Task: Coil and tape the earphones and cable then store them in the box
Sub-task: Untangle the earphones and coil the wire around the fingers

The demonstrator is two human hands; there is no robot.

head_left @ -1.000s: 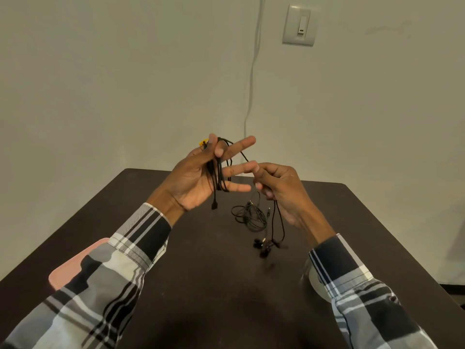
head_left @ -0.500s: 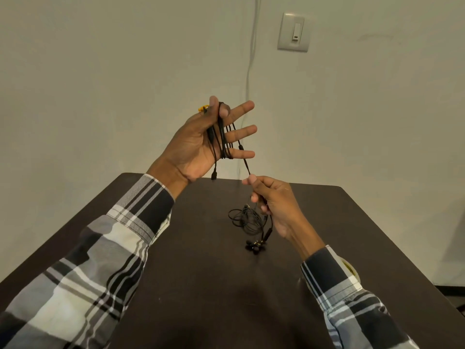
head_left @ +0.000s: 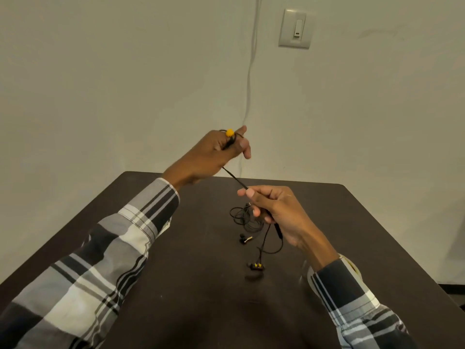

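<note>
Black earphone cable (head_left: 235, 178), one, stretched taut in the air between two hands above the bench (head_left: 201, 285). Left hand (head_left: 211, 154), raised, fingers curled round the wound end of the cable; one yellow tip (head_left: 229, 132) shows at its knuckles. Right hand (head_left: 274, 210), lower, pinches the same cable between thumb and forefinger, other fingers curled round it. Below the right hand the cable hangs down, carrying one slim inline remote (head_left: 278, 231) and two earbuds (head_left: 256, 266) with yellow marks, just above the bench top. Second cable, one loose black coil (head_left: 242, 217), lies on the bench just beside the right hand; one small plug (head_left: 245, 239) near it. Sleeves, two, plaid. Tape roll (head_left: 353, 267), one, partly hidden behind the right sleeve. Wall: one switch (head_left: 295, 28), one white cord (head_left: 250, 79).
</note>
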